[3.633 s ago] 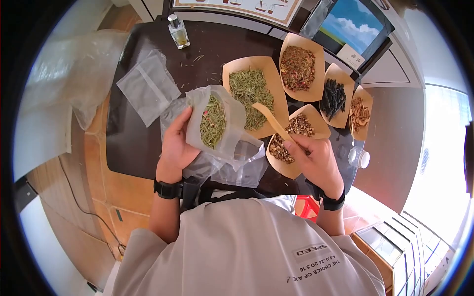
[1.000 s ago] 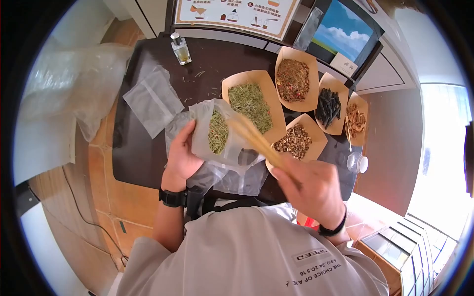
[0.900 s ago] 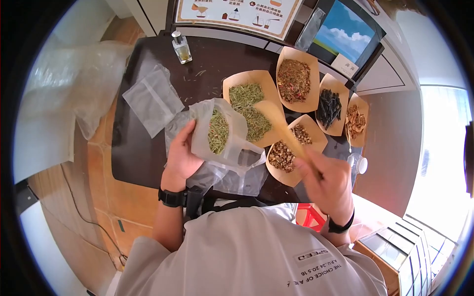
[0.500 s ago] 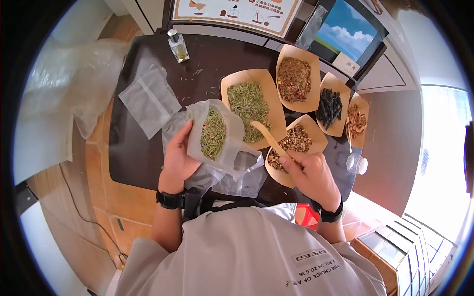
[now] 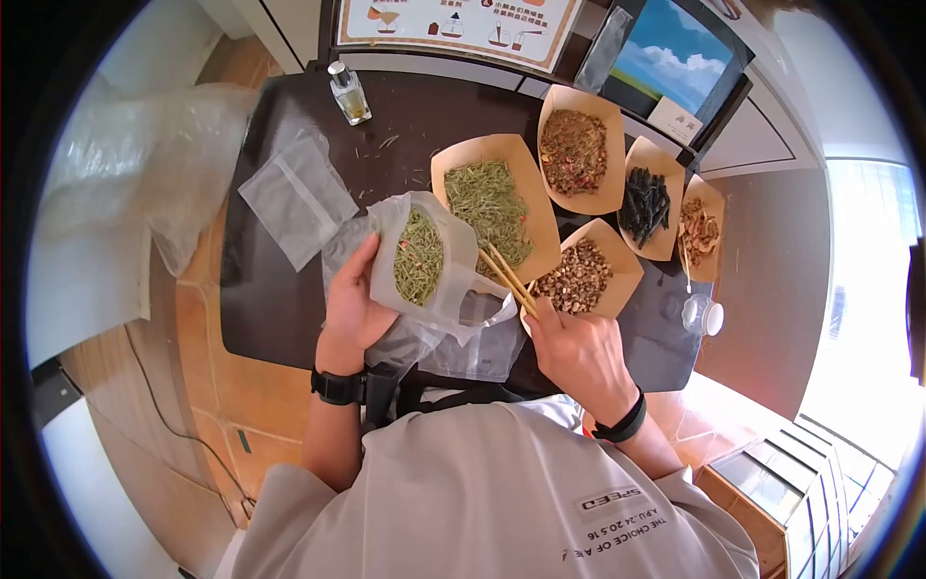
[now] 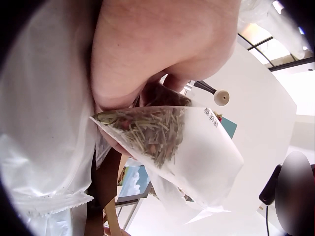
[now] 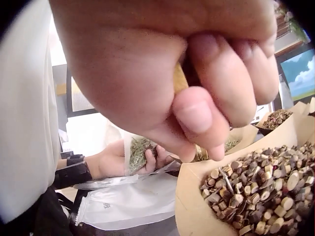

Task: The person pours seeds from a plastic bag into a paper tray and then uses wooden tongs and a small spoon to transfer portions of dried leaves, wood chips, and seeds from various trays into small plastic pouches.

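My left hand [image 5: 355, 307] holds a translucent bag [image 5: 461, 256] from its left side, mouth toward the right. Dried green needle-like herb with a few reddish bits [image 5: 419, 261] fills the visible part of the bag; the left wrist view shows the bag [image 6: 211, 157] with small printed characters. In my right hand [image 5: 584, 352] are wooden tongs [image 5: 516, 283], gripped near the lower end, their two arms slightly apart. The tong tips overlap the lower edge of a paper tray [image 5: 542, 227] of the same herb. In the right wrist view, curled fingers [image 7: 224, 83] hide most of the tongs.
Nearby paper trays hold chopped stems [image 5: 576, 277], a reddish-brown mix [image 5: 575, 151], dark strips [image 5: 644, 206] and brown slices [image 5: 698, 233]. Flat clear bags [image 5: 299, 198] lie at left, a glass bottle [image 5: 349, 94] behind them. A clear jar [image 5: 702, 316] lies near the table's right edge.
My right hand has shifted slightly left and turned over, so the tongs now show edge-on with both arms visible. A second ago they were raised and swinging. My left hand keeps holding the bag.
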Demonstrator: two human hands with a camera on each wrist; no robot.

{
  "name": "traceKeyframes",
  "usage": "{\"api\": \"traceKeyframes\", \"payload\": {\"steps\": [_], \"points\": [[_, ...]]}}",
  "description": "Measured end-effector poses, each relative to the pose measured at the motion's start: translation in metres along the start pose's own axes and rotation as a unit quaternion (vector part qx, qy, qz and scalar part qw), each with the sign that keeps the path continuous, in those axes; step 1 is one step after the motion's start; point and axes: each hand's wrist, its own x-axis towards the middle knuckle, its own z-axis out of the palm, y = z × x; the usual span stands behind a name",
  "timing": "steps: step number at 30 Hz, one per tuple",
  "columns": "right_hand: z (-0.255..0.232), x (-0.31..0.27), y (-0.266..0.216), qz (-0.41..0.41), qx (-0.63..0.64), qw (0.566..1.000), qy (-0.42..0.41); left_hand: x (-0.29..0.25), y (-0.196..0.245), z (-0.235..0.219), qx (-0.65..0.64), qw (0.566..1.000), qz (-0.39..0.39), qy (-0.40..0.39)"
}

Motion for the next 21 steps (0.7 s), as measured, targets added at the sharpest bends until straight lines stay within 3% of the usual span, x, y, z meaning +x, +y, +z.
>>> {"api": "traceKeyframes", "payload": {"steps": [4,13,19,21], "points": [[0.005,0.003,0.008,-0.024,-0.017,0.999,0.017,0.000,0.000,0.005,0.009,1.000,-0.001,-0.010],[-0.018,0.003,0.037,0.009,0.035,0.993,0.109,0.001,0.001,0.002,0.002,1.000,-0.012,-0.024],[-0.060,0.005,0.004,-0.020,0.077,0.985,0.150,0.002,0.001,-0.005,-0.028,0.999,-0.023,-0.021],[-0.068,0.012,-0.017,-0.052,0.128,0.985,0.101,0.002,0.001,-0.008,-0.029,0.999,-0.025,-0.026]]}}
